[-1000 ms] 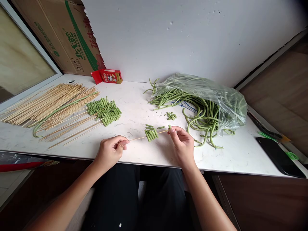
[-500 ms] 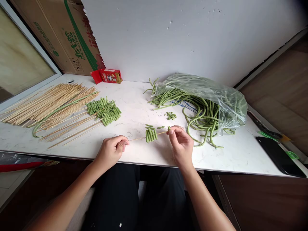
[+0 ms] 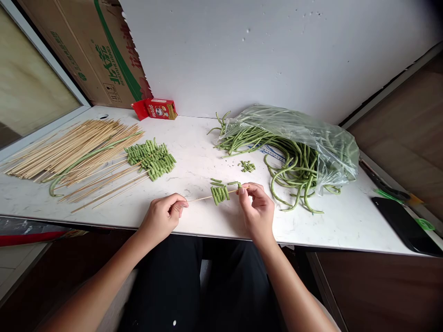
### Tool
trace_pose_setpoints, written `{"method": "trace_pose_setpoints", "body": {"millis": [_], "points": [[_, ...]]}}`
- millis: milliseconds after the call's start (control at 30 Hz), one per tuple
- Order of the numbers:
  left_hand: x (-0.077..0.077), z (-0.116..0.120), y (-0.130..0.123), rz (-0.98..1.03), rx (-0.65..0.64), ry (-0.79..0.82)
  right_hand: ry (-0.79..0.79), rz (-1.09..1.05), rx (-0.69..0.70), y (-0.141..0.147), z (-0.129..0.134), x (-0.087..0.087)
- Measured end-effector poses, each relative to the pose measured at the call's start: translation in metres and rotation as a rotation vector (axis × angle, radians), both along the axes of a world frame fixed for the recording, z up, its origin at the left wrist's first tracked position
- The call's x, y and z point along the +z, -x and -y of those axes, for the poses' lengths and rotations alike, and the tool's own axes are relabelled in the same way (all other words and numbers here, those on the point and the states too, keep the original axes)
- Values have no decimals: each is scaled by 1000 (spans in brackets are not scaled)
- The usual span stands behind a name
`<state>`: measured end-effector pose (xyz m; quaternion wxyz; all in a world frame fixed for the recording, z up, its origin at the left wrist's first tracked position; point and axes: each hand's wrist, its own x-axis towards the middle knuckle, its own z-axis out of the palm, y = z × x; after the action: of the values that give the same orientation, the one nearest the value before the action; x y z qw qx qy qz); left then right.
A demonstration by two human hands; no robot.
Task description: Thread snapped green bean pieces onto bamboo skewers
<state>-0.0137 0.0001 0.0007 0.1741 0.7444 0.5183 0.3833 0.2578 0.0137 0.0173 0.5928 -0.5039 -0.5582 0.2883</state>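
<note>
A thin wooden skewer (image 3: 200,198) is pinched at its left end by my left hand (image 3: 165,213). Several short green bean pieces (image 3: 219,195) sit side by side across the skewer, right of its middle. Near the skewer's right end, my right hand (image 3: 258,210) pinches another bean piece (image 3: 239,185), and the tip shows just past it. A few loose bean pieces (image 3: 216,180) lie on the white table behind the skewer. Finished rows of bean pieces on skewers (image 3: 152,157) lie to the left.
Many bare skewers (image 3: 69,147) and a long bean cover the table's left. Long beans (image 3: 301,161) spill from a clear plastic bag (image 3: 332,143) at right. Small bean scraps (image 3: 247,166), a red box (image 3: 162,109), a cardboard box (image 3: 86,50) and a black phone (image 3: 403,226) are also there.
My right hand has moved slightly left along the skewer with its bean piece, closer to the threaded ones. The skewer's tip now shows beyond that piece.
</note>
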Motion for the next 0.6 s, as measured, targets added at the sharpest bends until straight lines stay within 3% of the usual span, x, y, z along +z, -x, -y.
{"method": "trace_pose_setpoints", "body": {"millis": [600], "points": [[-4, 4, -2, -22, 37, -116, 135, -31, -50, 20, 10, 0]]}}
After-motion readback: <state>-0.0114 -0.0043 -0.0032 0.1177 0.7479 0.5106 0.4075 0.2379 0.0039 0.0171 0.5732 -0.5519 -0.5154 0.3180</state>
